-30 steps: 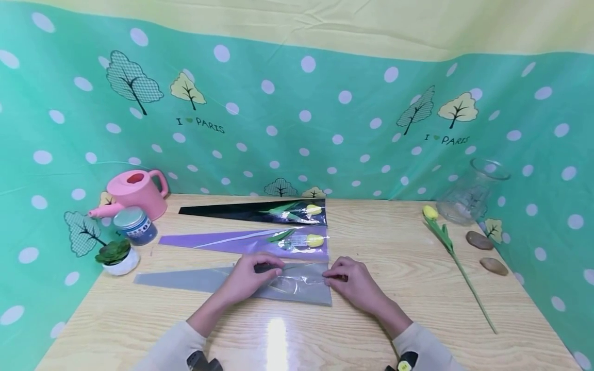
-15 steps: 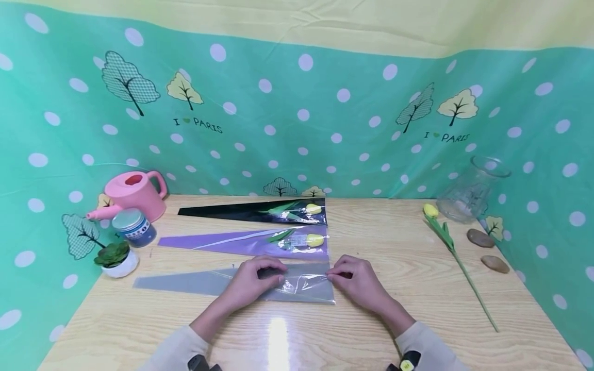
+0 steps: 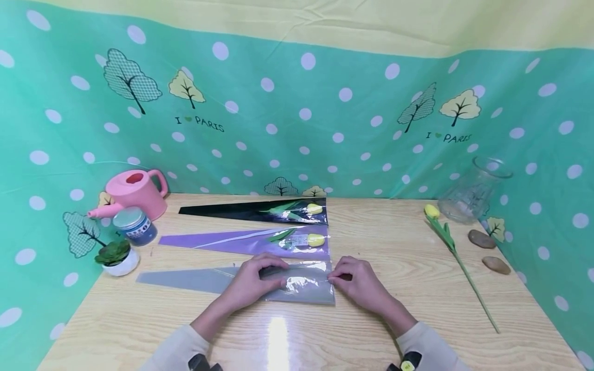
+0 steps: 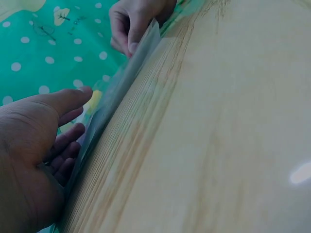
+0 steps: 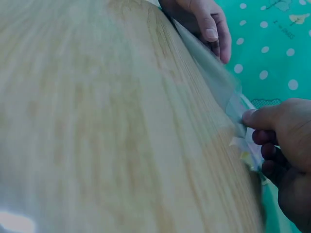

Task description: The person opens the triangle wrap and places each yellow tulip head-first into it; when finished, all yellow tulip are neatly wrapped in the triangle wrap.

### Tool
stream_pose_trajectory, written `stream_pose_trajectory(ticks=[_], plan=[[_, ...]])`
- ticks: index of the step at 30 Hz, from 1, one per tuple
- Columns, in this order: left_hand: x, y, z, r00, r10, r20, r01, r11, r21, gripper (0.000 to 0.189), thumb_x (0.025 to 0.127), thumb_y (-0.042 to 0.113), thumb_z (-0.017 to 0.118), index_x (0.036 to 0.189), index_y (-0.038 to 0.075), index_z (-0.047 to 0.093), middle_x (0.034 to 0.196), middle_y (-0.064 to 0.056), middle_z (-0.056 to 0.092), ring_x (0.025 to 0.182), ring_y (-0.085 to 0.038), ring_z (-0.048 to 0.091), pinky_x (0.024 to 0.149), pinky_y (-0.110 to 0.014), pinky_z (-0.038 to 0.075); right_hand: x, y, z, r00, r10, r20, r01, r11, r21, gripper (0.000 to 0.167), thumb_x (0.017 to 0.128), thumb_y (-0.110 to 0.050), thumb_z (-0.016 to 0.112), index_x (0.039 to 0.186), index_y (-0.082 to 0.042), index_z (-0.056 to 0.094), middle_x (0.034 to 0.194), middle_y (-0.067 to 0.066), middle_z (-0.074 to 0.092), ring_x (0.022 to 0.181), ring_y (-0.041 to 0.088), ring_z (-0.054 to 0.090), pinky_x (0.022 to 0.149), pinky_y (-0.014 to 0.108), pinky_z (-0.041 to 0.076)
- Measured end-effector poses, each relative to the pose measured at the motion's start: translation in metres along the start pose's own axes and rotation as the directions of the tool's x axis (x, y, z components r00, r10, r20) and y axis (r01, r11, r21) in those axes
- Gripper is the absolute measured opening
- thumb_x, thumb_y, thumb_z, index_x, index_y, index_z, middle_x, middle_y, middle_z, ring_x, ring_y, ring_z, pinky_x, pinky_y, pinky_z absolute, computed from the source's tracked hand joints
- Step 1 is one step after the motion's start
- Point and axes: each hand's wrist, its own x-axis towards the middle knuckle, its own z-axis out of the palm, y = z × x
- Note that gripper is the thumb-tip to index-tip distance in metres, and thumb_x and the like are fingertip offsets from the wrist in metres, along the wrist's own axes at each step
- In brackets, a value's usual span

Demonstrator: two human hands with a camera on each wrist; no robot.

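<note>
A long tapered grey flower sleeve (image 3: 185, 279) with a shiny clear front lies flat on the table, its wide end to the right. My left hand (image 3: 252, 281) rests over its middle; in the left wrist view the thumb stands apart from loosely bent fingers. At the wide end my right hand (image 3: 356, 282) pinches the edge of the film between thumb and forefinger, as the right wrist view also shows. Behind lie a purple flower sleeve (image 3: 241, 242) and a black flower sleeve (image 3: 232, 211), each with a yellow tulip inside. One loose yellow tulip (image 3: 445, 238) lies at the right.
At the left stand a pink watering can (image 3: 139, 193), a blue jar with a pale lid (image 3: 135, 226) and a succulent in a white pot (image 3: 121, 264). A clear glass vase (image 3: 468, 198) and two brown stones (image 3: 482, 239) are at the right. A green dotted curtain (image 3: 301, 118) surrounds the table.
The film near the right hand went from wrinkled to smoother, and the right hand shifted slightly right. The left hand stays almost in place on the grey sleeve.
</note>
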Motion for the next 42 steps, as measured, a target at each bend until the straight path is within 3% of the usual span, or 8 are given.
stream_pose_trajectory(ticks=[3, 6, 15, 21, 27, 33, 39, 42], plan=[[0.000, 0.001, 0.000, 1.000, 0.006, -0.001, -0.006, 1.000, 0.020, 0.035, 0.083, 0.031, 0.087, 0.116, 0.030, 0.077, 0.125, 0.016, 0.070, 0.127, -0.015, 0.061, 0.115, -0.044, 0.046, 0.000, 0.000, 0.001, 0.998, 0.060, -0.021, -0.058, 0.995, 0.078, 0.006, 0.089, -0.009, 0.080, 0.090, -0.015, 0.081, 0.088, -0.006, 0.072, 0.082, 0.005, 0.064, 0.075, 0.021, 0.057], [-0.001, 0.001, 0.001, 1.000, 0.010, -0.003, -0.010, 0.999, 0.047, 0.036, 0.082, 0.033, 0.087, 0.116, 0.032, 0.076, 0.127, 0.016, 0.069, 0.128, -0.015, 0.061, 0.115, -0.045, 0.045, 0.001, -0.003, 0.001, 0.995, 0.064, -0.073, -0.054, 0.990, 0.133, 0.006, 0.090, -0.008, 0.079, 0.090, -0.014, 0.080, 0.086, -0.005, 0.070, 0.077, 0.004, 0.060, 0.068, 0.019, 0.055], [-0.001, 0.001, 0.000, 1.000, 0.012, -0.019, -0.011, 0.999, 0.051, 0.038, 0.080, 0.035, 0.089, 0.115, 0.033, 0.077, 0.123, 0.020, 0.069, 0.126, -0.014, 0.062, 0.115, -0.044, 0.046, 0.007, -0.021, 0.001, 0.968, -0.150, -0.203, 0.166, 0.984, 0.064, 0.008, 0.090, -0.004, 0.078, 0.091, -0.011, 0.076, 0.085, -0.005, 0.066, 0.073, 0.004, 0.052, 0.061, 0.023, 0.050], [-0.001, -0.001, 0.001, 1.000, 0.017, -0.026, -0.016, 0.998, 0.054, 0.033, 0.079, 0.037, 0.089, 0.111, 0.036, 0.077, 0.118, 0.020, 0.071, 0.123, -0.013, 0.063, 0.114, -0.044, 0.047, 0.011, -0.026, 0.002, 0.959, -0.166, -0.230, 0.188, 0.979, 0.075, 0.009, 0.089, 0.000, 0.078, 0.091, -0.009, 0.076, 0.086, -0.004, 0.066, 0.073, 0.008, 0.054, 0.061, 0.023, 0.049], [-0.002, -0.001, 0.002, 0.997, 0.047, -0.068, -0.042, 0.997, 0.066, 0.023, 0.081, 0.030, 0.088, 0.103, 0.034, 0.081, 0.109, 0.017, 0.073, 0.115, -0.015, 0.067, 0.111, -0.048, 0.047, 0.011, -0.026, 0.004, 0.967, -0.128, -0.220, 0.158, 0.980, 0.120, 0.008, 0.089, -0.001, 0.078, 0.092, -0.007, 0.077, 0.085, -0.002, 0.067, 0.073, 0.005, 0.053, 0.062, 0.021, 0.049], [-0.001, 0.005, 0.002, 0.992, 0.032, -0.121, -0.026, 0.998, 0.057, 0.015, 0.083, 0.024, 0.087, 0.095, 0.032, 0.082, 0.104, 0.017, 0.075, 0.110, -0.014, 0.069, 0.109, -0.046, 0.049, 0.008, -0.021, -0.001, 0.978, -0.069, -0.195, 0.098, 0.985, 0.144, 0.007, 0.090, -0.004, 0.078, 0.095, -0.009, 0.078, 0.087, -0.005, 0.066, 0.075, 0.006, 0.054, 0.062, 0.021, 0.049], [0.000, 0.012, 0.004, 0.977, 0.122, -0.176, -0.105, 0.989, 0.102, 0.012, 0.086, 0.022, 0.085, 0.097, 0.028, 0.083, 0.103, 0.014, 0.077, 0.106, -0.012, 0.071, 0.099, -0.038, 0.056, 0.011, -0.021, -0.010, 0.980, -0.047, -0.194, 0.079, 0.985, 0.156, 0.005, 0.092, -0.005, 0.077, 0.096, -0.008, 0.078, 0.089, -0.001, 0.068, 0.077, 0.006, 0.055, 0.064, 0.022, 0.050], [0.001, 0.015, 0.004, 0.969, 0.140, -0.204, -0.122, 0.988, 0.096, 0.012, 0.086, 0.021, 0.084, 0.097, 0.026, 0.083, 0.103, 0.014, 0.077, 0.106, -0.013, 0.070, 0.095, -0.035, 0.057, 0.013, -0.023, -0.021, 0.985, 0.010, -0.173, 0.026, 0.978, 0.205, 0.006, 0.094, -0.008, 0.075, 0.099, -0.008, 0.078, 0.093, 0.002, 0.070, 0.079, 0.008, 0.057, 0.067, 0.022, 0.052]])
